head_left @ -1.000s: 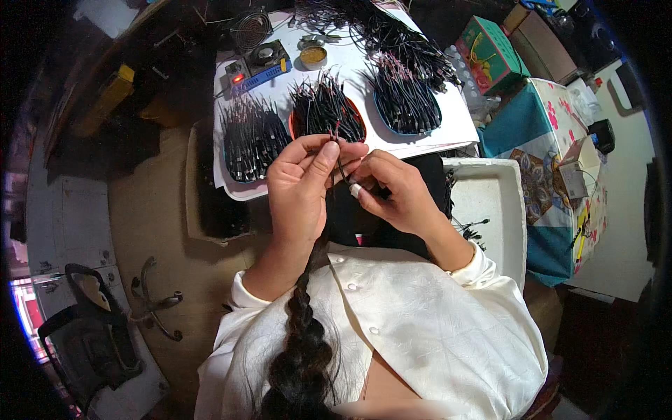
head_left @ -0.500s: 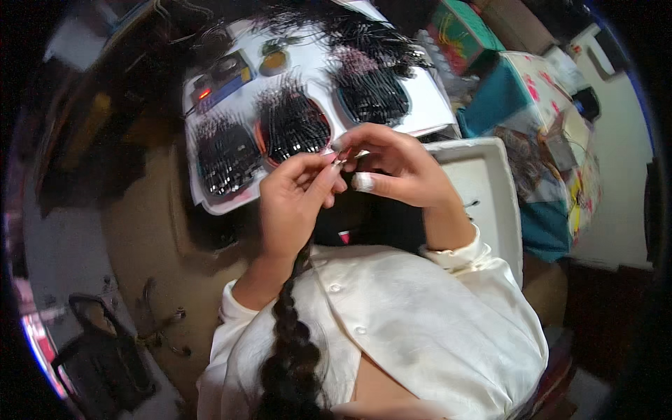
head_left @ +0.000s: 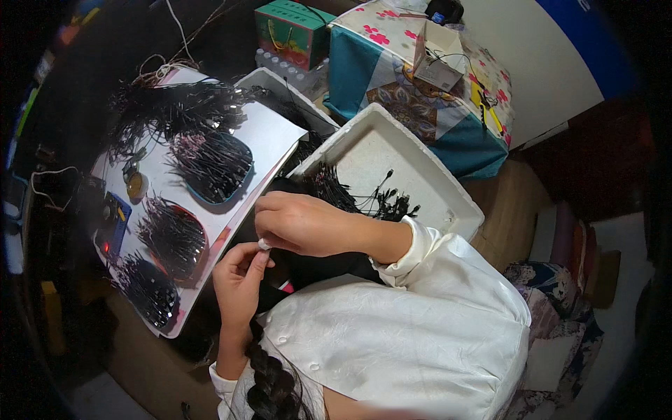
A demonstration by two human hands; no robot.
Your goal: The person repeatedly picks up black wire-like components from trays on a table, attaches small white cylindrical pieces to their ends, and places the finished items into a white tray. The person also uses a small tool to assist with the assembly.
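Note:
My left hand [head_left: 238,281] is closed in a pinch, thumb against the fingers, in front of my body beside the white board's near edge. What it holds, if anything, is too small or hidden to make out. Right above it, my right hand [head_left: 301,222] is turned knuckles up with its fingers curled in, and its thumb with a white wrap meets the left fingertips. On the board lie bundles of short black cables with shiny metal ends: one in a blue-rimmed tray [head_left: 241,168], one in a red-rimmed tray [head_left: 201,241], and a nearer bundle [head_left: 150,294].
A white foam box [head_left: 420,164] holding black cables [head_left: 395,204] stands at right. On the board [head_left: 269,133] sit a blue device [head_left: 117,215] with a red light and a small round amber tin [head_left: 134,185]. Farther off are a cloth-covered table [head_left: 350,63] and a green box [head_left: 290,35].
The view has swung to the right, showing more of the foam box. My right hand has turned over, knuckles up, and its fingers have closed in against the left hand.

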